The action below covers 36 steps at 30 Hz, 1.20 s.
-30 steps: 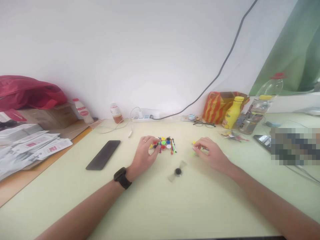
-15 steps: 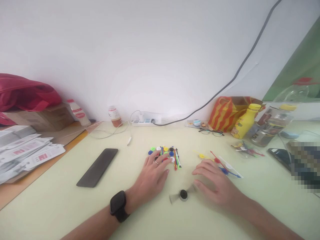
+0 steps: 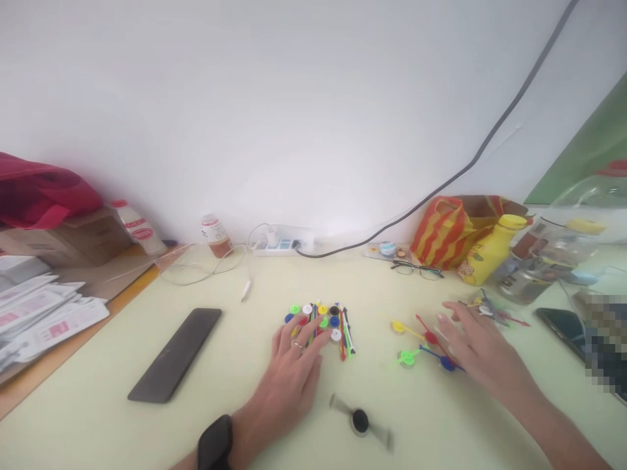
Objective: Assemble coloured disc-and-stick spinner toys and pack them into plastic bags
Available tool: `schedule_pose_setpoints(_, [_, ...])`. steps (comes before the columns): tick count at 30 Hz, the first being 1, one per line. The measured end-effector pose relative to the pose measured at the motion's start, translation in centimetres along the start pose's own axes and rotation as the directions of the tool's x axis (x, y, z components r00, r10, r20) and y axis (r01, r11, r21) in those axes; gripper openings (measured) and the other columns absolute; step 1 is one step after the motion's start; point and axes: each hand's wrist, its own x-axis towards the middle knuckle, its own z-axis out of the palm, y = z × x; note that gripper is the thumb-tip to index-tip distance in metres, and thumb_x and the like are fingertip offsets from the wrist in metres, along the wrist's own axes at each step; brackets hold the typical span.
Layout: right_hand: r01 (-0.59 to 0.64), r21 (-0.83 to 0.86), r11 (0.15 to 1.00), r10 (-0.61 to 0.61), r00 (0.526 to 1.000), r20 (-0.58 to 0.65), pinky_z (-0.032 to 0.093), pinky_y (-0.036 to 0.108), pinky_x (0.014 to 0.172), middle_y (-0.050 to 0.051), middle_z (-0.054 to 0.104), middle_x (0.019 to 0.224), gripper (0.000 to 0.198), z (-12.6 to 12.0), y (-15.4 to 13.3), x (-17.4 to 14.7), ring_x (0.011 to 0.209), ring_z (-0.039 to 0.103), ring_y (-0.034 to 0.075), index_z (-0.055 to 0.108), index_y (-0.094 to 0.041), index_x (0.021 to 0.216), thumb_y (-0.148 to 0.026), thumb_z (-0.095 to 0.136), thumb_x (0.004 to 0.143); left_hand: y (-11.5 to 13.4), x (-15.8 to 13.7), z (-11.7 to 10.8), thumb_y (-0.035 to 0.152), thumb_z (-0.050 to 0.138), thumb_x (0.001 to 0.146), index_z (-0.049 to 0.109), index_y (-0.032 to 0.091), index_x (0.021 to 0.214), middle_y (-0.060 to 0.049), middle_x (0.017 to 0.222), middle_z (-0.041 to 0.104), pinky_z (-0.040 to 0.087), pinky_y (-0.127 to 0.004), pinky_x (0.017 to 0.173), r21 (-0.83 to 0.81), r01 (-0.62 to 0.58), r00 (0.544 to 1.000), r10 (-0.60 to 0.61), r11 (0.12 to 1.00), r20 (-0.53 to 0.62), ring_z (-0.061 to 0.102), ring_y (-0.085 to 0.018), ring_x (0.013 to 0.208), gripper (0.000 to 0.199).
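Observation:
My left hand, with a ring and a black wristwatch, rests with fingers stretched over small coloured plastic discs and arrow-shaped sticks. Between my hands lies a spinner with a black hub; its two arms are blurred. My right hand hovers with its fingers apart and nothing visible in them. Left of it and partly under it are assembled arrow spinners: yellow, red, green and blue. Just beyond its fingertips lies a clear bag of coloured pieces.
A dark flat slab lies at left, near white packets. Against the wall stand a bottle, a power strip, glasses and a striped bag. Further right are a yellow bottle and a phone.
My right hand has moved right and away from the black-hubbed spinner, uncovering the green one. That spinner's arms lie at another angle. The view has shifted; my left hand stays at the discs.

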Motion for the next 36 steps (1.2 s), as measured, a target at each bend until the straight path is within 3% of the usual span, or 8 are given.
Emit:
schedule_pose_setpoints(2, [-0.026,-0.001,1.0,0.026,0.998,0.059,0.056,0.052,0.09,0.012,0.067,0.136,0.047,0.1,0.1,-0.4,0.116,0.067,0.036,0.061,-0.027,0.129,-0.059,0.039,0.103,-0.3,0.1,0.0,0.004,0.046,0.098,0.053,0.027,0.147,-0.008,0.157,0.05,0.045,-0.058,0.113,-0.008,0.015,1.0,-0.015,1.0,-0.024,0.034,-0.036,0.149,0.054])
schedule_pose_setpoints(7, [0.054,0.152,0.987,-0.08,0.982,0.174,0.061,0.04,0.085,0.008,0.071,0.125,0.039,0.3,-2.2,-1.9,0.11,0.071,0.028,0.058,-0.031,0.132,-0.055,0.042,0.105,-0.8,0.1,-0.2,0.006,0.048,0.098,0.054,0.028,0.145,-0.008,0.151,0.054,0.049,-0.054,0.11,-0.061,0.007,0.998,-0.011,0.998,-0.055,0.036,-0.033,0.146,0.052])
schedule_pose_setpoints(14, [0.162,0.246,0.956,-0.234,0.926,0.298,0.058,0.041,0.102,0.009,0.059,0.142,0.047,0.3,-4.0,-2.1,0.128,0.061,0.028,0.049,-0.036,0.15,-0.05,0.049,0.104,-1.1,-0.2,-1.1,0.007,0.052,0.098,0.054,0.03,0.145,-0.007,0.143,0.059,0.051,-0.051,0.108,-0.135,0.0,0.998,-0.009,0.991,-0.061,0.043,-0.031,0.14,0.052])
schedule_pose_setpoints(17, [0.247,0.208,0.946,-0.304,0.9,0.313,0.055,0.047,0.108,0.008,0.054,0.148,0.054,0.4,-4.0,-2.3,0.135,0.054,0.031,0.045,-0.041,0.156,-0.049,0.053,0.103,-0.9,-0.3,-1.3,0.008,0.051,0.099,0.053,0.031,0.146,-0.006,0.143,0.06,0.051,-0.051,0.108,-0.168,0.003,0.999,-0.01,0.986,-0.039,0.043,-0.031,0.14,0.052])
schedule_pose_setpoints(23, [0.288,0.254,0.923,-0.365,0.862,0.35,0.05,0.05,0.113,0.007,0.058,0.145,0.041,0.7,-4.2,-2.2,0.137,0.051,0.03,0.061,-0.038,0.143,-0.047,0.052,0.104,-0.5,-0.1,-1.3,0.01,0.052,0.1,0.05,0.028,0.148,-0.007,0.144,0.06,0.048,-0.048,0.114,-0.241,0.008,1.0,-0.005,0.97,0.015,0.043,-0.028,0.142,0.051])
schedule_pose_setpoints(29, [0.247,0.31,0.918,-0.345,0.882,0.319,0.052,0.05,0.11,0.01,0.061,0.139,0.037,1.2,-3.3,-1.2,0.131,0.057,0.031,0.068,-0.033,0.134,-0.047,0.049,0.105,-0.5,0.2,-1.3,0.009,0.052,0.1,0.051,0.029,0.146,-0.007,0.14,0.062,0.048,-0.048,0.113,-0.287,0.013,1.0,-0.008,0.958,0.018,0.047,-0.028,0.137,0.05])
schedule_pose_setpoints(36, [0.255,0.339,0.906,-0.352,0.898,0.265,0.044,0.054,0.117,0.011,0.055,0.148,0.039,2.5,-2.5,-1.0,0.138,0.051,0.032,0.066,-0.031,0.135,-0.048,0.047,0.105,-0.5,0.4,-1.2,0.012,0.052,0.102,0.056,0.028,0.14,-0.007,0.137,0.064,0.046,-0.048,0.115,-0.292,-0.003,1.0,-0.001,0.956,-0.014,0.049,-0.028,0.135,0.042])
